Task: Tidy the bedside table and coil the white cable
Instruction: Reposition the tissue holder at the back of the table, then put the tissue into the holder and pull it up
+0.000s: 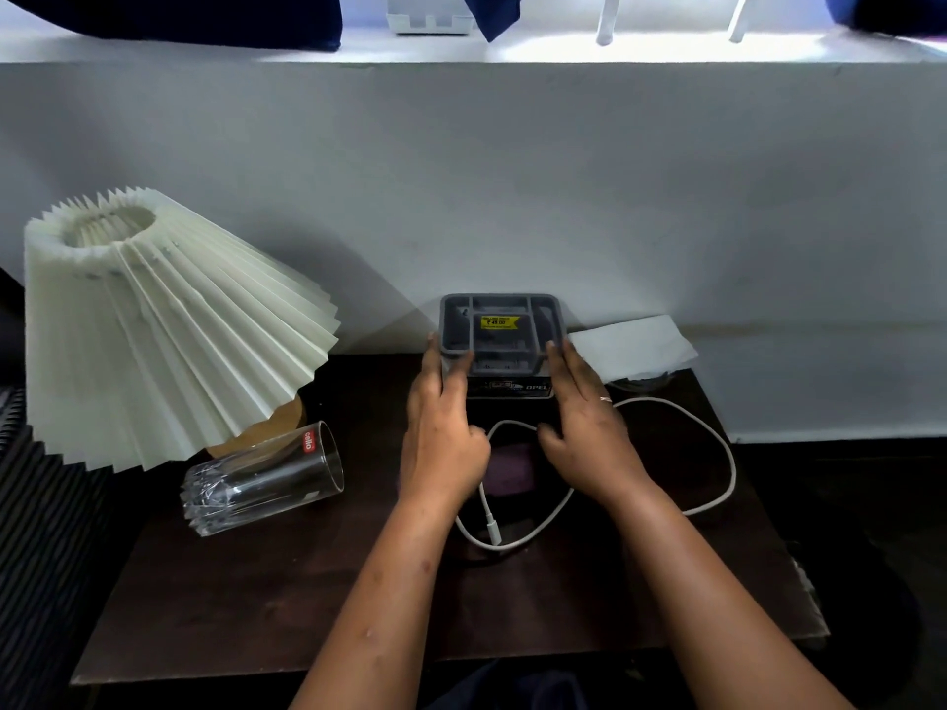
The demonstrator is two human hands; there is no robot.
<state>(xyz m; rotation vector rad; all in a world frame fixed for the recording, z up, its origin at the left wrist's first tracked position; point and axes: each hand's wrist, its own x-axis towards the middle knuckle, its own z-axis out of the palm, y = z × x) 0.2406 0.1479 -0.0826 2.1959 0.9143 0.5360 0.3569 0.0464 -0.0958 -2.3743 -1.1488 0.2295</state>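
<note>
A grey divided organiser (502,327) with a yellow price sticker stands at the back of the dark bedside table (287,597), against the wall. My left hand (440,433) rests on its left side and my right hand (584,427) on its right side, fingers flat against it. A white cable (717,453) lies in a loose loop on the table, passing under both wrists, with its plug end (493,530) between my forearms. A small dark purple object (510,474) lies between my hands, partly hidden.
A pleated white lamp (169,325) on a wooden base stands at the left. A clear glass (261,479) lies on its side in front of it. A white tissue (630,345) sits at the back right. The table's right edge (799,571) drops to dark floor.
</note>
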